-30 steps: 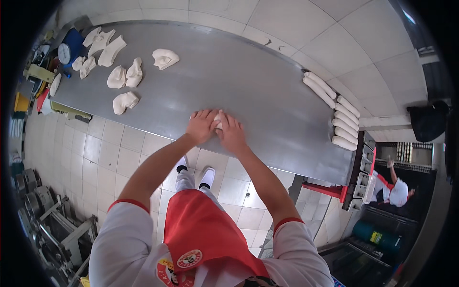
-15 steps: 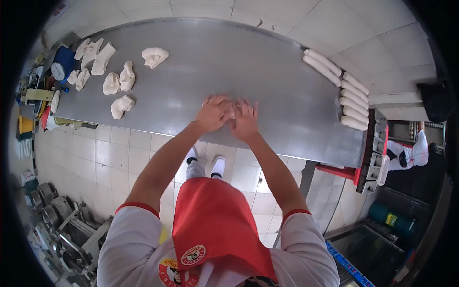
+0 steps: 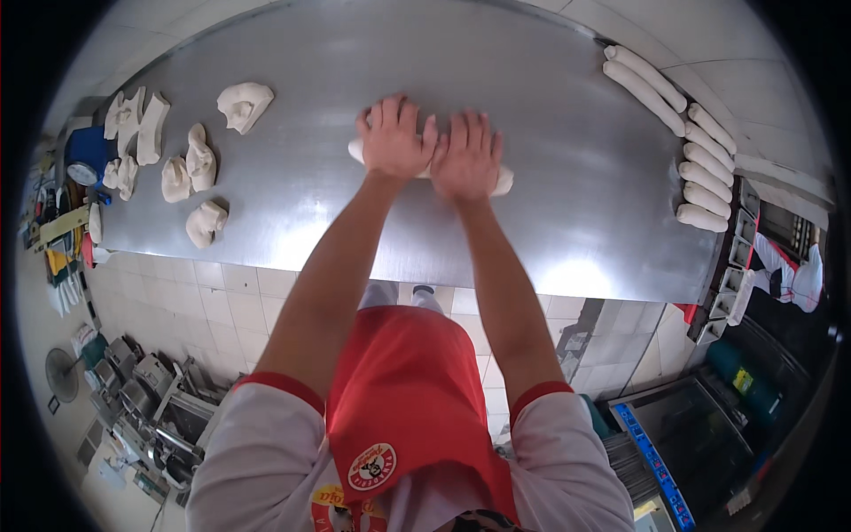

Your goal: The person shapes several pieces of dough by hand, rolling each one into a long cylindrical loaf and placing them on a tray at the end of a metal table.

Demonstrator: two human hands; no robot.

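Note:
A pale roll of dough (image 3: 504, 182) lies on the steel table (image 3: 550, 142), mostly covered by my hands; its two ends show. My left hand (image 3: 396, 142) rests on its left part, palm down, fingers stretched forward. My right hand (image 3: 465, 161) presses flat on its right part, close beside the left, its fingers spread a little. Neither hand grips the dough. On the left of the table are several loose dough pieces, among them a folded lump (image 3: 245, 105) and a flat strip (image 3: 152, 129).
Finished-looking dough rolls (image 3: 706, 163) line the table's right end, with two long ones (image 3: 645, 84) behind. A blue scale (image 3: 86, 155) stands at the far left. Metal pans (image 3: 736, 282) sit by the right edge. Another person (image 3: 802, 279) is beyond them.
Both hands have moved forward on the table and now lie flatter, and the dough roll's ends show beside them. The whole view has shifted with my head.

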